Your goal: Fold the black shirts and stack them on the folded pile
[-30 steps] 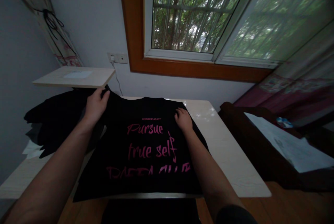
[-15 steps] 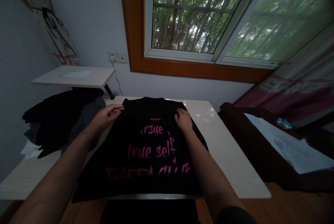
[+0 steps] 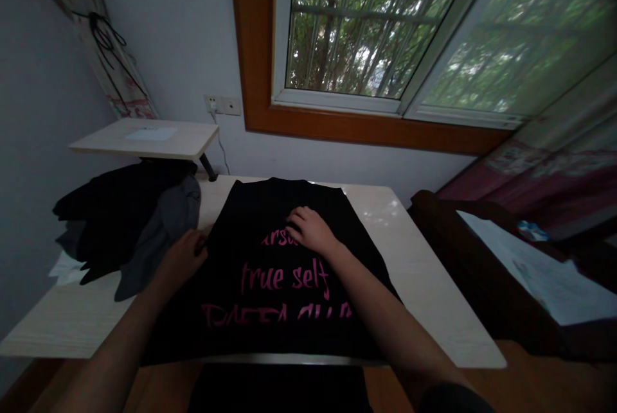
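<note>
A black shirt [image 3: 270, 255] with pink lettering lies flat on a pale table [image 3: 443, 310] in front of me, its lower edge along the table's near side. The person's two hands are apart. The left hand [image 3: 186, 255] is at the shirt's left edge with fingers curled; whether it pinches cloth, I cannot tell. The right hand [image 3: 311, 231] lies over the upper middle with fingers bent, its grip also unclear, covering part of the top line of letters; "true self" reads plainly below it.

Crowding the left side of the table is a heap of dark clothes [image 3: 120, 207], with a grey garment [image 3: 159, 233] spilling toward the left forearm and a bit of white cloth [image 3: 67, 270] underneath. Above the heap's back part is a raised shelf [image 3: 193, 137] bearing a paper [image 3: 152, 133]. The table's right side is bare.

Behind, a wall socket [image 3: 222, 105] has a cable [image 3: 222, 149] hanging from it, beside a barred window [image 3: 361, 27] framed in orange-brown wood. To the right, well apart from the shirt, dark brown furniture [image 3: 486, 265] carries a white sheet [image 3: 544, 278]; a patterned curtain [image 3: 559, 162] hangs behind.
</note>
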Available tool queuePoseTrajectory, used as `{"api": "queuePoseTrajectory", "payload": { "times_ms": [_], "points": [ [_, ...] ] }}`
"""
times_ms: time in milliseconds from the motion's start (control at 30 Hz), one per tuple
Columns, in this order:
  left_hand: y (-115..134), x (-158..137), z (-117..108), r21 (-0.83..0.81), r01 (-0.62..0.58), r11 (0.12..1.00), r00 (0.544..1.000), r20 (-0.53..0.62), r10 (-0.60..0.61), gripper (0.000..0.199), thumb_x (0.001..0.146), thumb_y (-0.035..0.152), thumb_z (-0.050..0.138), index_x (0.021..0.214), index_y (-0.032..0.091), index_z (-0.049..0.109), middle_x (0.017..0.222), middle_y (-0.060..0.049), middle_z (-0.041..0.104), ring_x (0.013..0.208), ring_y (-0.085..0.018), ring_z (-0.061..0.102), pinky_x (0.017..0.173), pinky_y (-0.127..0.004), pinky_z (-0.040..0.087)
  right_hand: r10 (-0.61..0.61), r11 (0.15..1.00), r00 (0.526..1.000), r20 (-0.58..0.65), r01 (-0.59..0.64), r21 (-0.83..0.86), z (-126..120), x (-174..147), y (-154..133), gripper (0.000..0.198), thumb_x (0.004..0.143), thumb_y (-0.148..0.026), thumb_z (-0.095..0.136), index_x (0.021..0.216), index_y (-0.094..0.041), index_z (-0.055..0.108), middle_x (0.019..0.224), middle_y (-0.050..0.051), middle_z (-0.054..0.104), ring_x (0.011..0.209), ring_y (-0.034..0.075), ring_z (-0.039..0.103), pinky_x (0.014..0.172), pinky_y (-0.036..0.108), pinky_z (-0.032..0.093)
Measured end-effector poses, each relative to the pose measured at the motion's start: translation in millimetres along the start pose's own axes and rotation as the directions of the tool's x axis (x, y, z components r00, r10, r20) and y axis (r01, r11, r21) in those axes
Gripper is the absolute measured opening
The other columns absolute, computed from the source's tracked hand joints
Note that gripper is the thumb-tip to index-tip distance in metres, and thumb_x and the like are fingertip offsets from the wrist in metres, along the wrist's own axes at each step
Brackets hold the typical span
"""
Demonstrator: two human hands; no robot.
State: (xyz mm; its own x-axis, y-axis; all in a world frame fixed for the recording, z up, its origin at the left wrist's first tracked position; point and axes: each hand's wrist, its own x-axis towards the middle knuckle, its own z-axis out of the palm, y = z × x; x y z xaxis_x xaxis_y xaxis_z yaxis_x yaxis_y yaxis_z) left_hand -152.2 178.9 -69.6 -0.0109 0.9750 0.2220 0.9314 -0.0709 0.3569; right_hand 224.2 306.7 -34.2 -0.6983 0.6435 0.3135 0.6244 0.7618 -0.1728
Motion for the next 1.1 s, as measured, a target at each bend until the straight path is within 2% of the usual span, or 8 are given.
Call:
{"api": "queuePoseTrajectory", "payload": {
  "times_ms": [133, 300, 467, 767, 833, 933, 1033, 1100],
  "points": [
    [-12, -5, -5, 0.024, 0.018, 1.0, 0.999, -0.039, -0.017, 0.018, 0.088, 0.032, 0.048, 0.102, 0.022, 0.056, 0.103, -0.006, 0.061, 0.094, -0.023, 0.064, 0.085, -0.036, 0.049, -0.245, 0.969, 0.967, 0.069, 0.24, 0.063, 12, 16, -53, 0.044, 0.092, -0.051, 0.067, 0.125, -0.022, 0.062, 0.122, 0.009, 0.061, 0.109, 0.025, 0.053, 0.09, 0.039, 0.043],
    [-24, -17, -10, 0.065, 0.013, 0.998, 0.999, -0.037, -0.01, 0.02, 0.091, 0.035, 0.046, 0.098, 0.024, 0.06, 0.101, -0.006, 0.065, 0.092, -0.023, 0.066, 0.086, -0.036, 0.05, -0.332, 0.942, 0.939, 0.094, 0.334, -0.013, 33, 30, -95, 0.035, 0.095, -0.043, 0.065, 0.124, -0.023, 0.061, 0.118, 0.008, 0.063, 0.108, 0.024, 0.052, 0.088, 0.037, 0.041],
    [-24, -21, -9, 0.049, 0.008, 0.999, 0.999, -0.049, -0.005, 0.023, 0.091, 0.039, 0.049, 0.099, 0.023, 0.062, 0.1, -0.008, 0.068, 0.096, -0.026, 0.065, 0.09, -0.039, 0.05, -0.383, 0.918, 0.92, 0.077, 0.389, -0.078, 42, 41, -111, 0.014, 0.099, -0.031, 0.056, 0.104, -0.02, 0.065, 0.101, 0.008, 0.065, 0.099, 0.024, 0.052, 0.083, 0.037, 0.04],
    [-24, -9, -9, 0.102, -0.038, 0.994, 0.999, -0.014, 0.039, 0.036, 0.091, 0.037, 0.051, 0.121, 0.024, 0.064, 0.112, -0.01, 0.067, 0.108, -0.028, 0.061, 0.099, -0.042, 0.046, -0.366, 0.928, 0.928, -0.066, 0.369, 0.058, 43, 46, -115, 0.021, 0.101, -0.034, 0.051, 0.102, -0.022, 0.068, 0.097, 0.004, 0.066, 0.092, 0.02, 0.056, 0.08, 0.034, 0.039],
    [-26, -5, -8, 0.125, -0.058, 0.99, 0.998, -0.011, 0.06, 0.035, 0.091, 0.033, 0.049, 0.121, 0.023, 0.064, 0.111, -0.01, 0.066, 0.107, -0.028, 0.061, 0.099, -0.043, 0.047, -0.317, 0.939, 0.946, -0.074, 0.323, 0.114, 40, 48, -108, 0.023, 0.102, -0.036, 0.051, 0.104, -0.023, 0.069, 0.096, 0.004, 0.066, 0.093, 0.02, 0.056, 0.081, 0.034, 0.04],
    [-27, 0, -4, 0.137, -0.097, 0.986, 0.995, -0.024, 0.102, 0.036, 0.09, 0.029, 0.048, 0.12, 0.023, 0.065, 0.112, -0.01, 0.065, 0.106, -0.028, 0.06, 0.098, -0.043, 0.047, -0.05, 0.987, 0.994, -0.102, 0.065, 0.149, 37, 53, -89, 0.021, 0.101, -0.032, 0.052, 0.112, -0.023, 0.067, 0.104, 0.006, 0.066, 0.098, 0.021, 0.057, 0.087, 0.035, 0.043],
    [-28, 1, 1, 0.14, -0.119, 0.983, 0.991, -0.036, 0.125, 0.036, 0.091, 0.029, 0.048, 0.122, 0.024, 0.065, 0.113, -0.009, 0.064, 0.108, -0.027, 0.059, 0.102, -0.043, 0.046, 0.278, 0.956, 0.954, -0.111, -0.265, 0.124, 41, 56, -66, 0.031, 0.096, -0.032, 0.06, 0.125, -0.02, 0.063, 0.118, 0.012, 0.064, 0.106, 0.026, 0.056, 0.092, 0.039, 0.045],
    [-30, 0, 4, 0.14, -0.129, 0.982, 0.99, -0.038, 0.136, 0.035, 0.093, 0.031, 0.049, 0.123, 0.025, 0.064, 0.113, -0.009, 0.064, 0.109, -0.027, 0.059, 0.104, -0.044, 0.045, 0.391, 0.917, 0.918, -0.069, -0.382, 0.11, 45, 57, -54, 0.039, 0.093, -0.036, 0.064, 0.128, -0.019, 0.06, 0.118, 0.013, 0.064, 0.107, 0.028, 0.056, 0.093, 0.04, 0.046]
  ]
}}
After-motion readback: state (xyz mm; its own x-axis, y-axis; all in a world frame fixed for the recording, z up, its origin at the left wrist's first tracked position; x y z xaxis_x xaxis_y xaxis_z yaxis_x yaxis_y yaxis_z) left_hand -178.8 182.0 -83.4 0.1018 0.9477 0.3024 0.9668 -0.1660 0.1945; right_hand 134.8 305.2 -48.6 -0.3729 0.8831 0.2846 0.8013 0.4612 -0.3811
